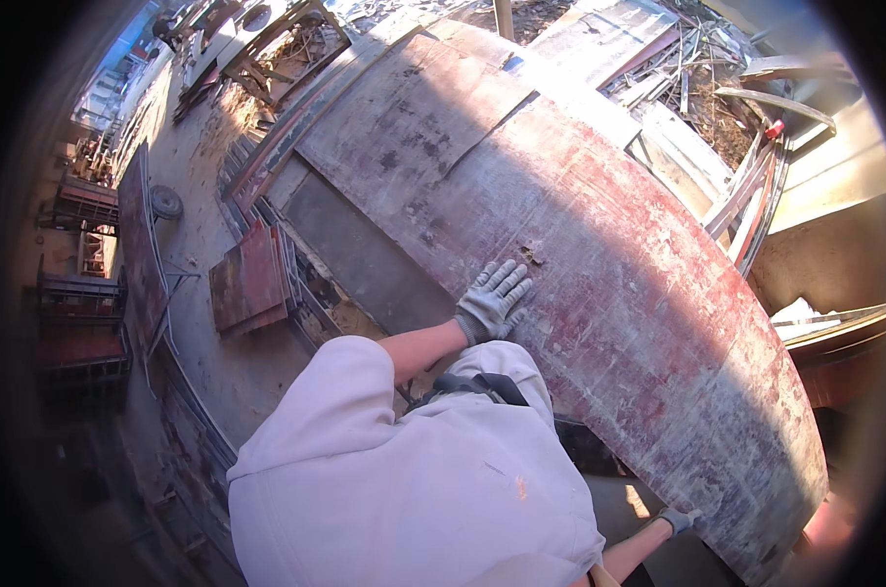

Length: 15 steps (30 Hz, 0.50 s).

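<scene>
A large, weathered red sheet (599, 284), scuffed and faded, stretches diagonally from the upper middle to the lower right. My left hand (495, 300), in a grey glove, lies flat on it near its left edge, fingers stretched out. Just beyond the fingertips is a small ragged hole (531, 255) in the surface. At the lower right, my right hand (677, 520), also gloved in grey, is at the sheet's near edge, with its fingers closed over the edge. The underside of that grip is hidden. Overlapping panels show toward the sheet's far end.
Smaller red panels (251, 277) lean together at the left, near a loose tyre (166, 202). A rusty frame (282, 54) stands at the far left. Scrap strips and offcuts (683, 73) pile up beyond the sheet. Curved metal pieces (756, 196) rise at the right.
</scene>
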Available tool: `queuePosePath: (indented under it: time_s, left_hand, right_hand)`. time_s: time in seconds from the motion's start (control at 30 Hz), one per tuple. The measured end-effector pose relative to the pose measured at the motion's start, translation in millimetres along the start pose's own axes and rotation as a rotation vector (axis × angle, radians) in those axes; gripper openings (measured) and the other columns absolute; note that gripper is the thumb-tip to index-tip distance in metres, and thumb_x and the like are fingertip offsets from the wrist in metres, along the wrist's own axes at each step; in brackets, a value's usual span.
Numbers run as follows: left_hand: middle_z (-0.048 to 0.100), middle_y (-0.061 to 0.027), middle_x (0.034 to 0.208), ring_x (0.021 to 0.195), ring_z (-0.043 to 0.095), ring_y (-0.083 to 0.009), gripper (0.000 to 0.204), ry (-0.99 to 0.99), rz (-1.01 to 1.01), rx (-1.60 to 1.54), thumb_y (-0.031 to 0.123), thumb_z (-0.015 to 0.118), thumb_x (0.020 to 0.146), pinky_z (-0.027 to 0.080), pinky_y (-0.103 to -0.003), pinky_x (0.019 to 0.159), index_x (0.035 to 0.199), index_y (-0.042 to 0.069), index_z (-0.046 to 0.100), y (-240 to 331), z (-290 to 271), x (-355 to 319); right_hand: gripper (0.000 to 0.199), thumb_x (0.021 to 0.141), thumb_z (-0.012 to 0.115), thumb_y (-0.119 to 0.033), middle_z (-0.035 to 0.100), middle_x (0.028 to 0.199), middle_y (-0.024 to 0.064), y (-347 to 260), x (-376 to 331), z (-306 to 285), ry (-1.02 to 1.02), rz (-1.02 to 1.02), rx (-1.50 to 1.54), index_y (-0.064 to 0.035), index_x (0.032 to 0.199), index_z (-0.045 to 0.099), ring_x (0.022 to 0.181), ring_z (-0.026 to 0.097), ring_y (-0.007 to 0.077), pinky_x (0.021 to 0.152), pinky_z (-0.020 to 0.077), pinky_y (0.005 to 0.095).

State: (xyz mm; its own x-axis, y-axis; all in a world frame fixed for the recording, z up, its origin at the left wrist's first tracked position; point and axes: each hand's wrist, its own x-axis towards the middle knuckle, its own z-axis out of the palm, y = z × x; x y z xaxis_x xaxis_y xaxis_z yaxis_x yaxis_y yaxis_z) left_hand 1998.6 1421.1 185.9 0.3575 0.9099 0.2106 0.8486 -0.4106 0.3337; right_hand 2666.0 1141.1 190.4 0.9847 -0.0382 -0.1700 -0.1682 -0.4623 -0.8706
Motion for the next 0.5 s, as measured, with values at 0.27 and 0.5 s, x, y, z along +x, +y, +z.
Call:
queuePosePath:
  time_s: [0.27, 0.5]
  left_hand:
    - [0.045, -0.0141, 0.164, 0.156, 0.035, -0.0334, 0.065, 0.01, 0.004, -0.007, 0.037, 0.066, 0.094, 0.02, -0.053, 0.13, 0.152, 0.009, 0.055, -3.2, 12.9, 41.2]
    - [0.044, -0.0134, 0.164, 0.156, 0.034, -0.0326, 0.065, 0.01, 0.009, 0.021, 0.039, 0.065, 0.094, 0.019, -0.053, 0.13, 0.152, 0.01, 0.055, -8.9, 14.8, 65.2]
  right_hand:
    - [0.055, 0.108, 0.051, -0.028, 0.049, 0.157, 0.0235, -13.8, 26.1, 34.9, -0.046, 0.031, 0.072, -0.0032, 0.158, 0.047, 0.128, 0.059, 0.0322, 0.11, 0.0462, 0.0417]
    - [0.053, 0.107, 0.053, -0.024, 0.057, 0.15, 0.0194, -15.3, 37.3, 50.0, -0.039, 0.027, 0.072, -0.0075, 0.157, 0.047, 0.126, 0.061, 0.0303, 0.104, 0.0504, 0.0408]
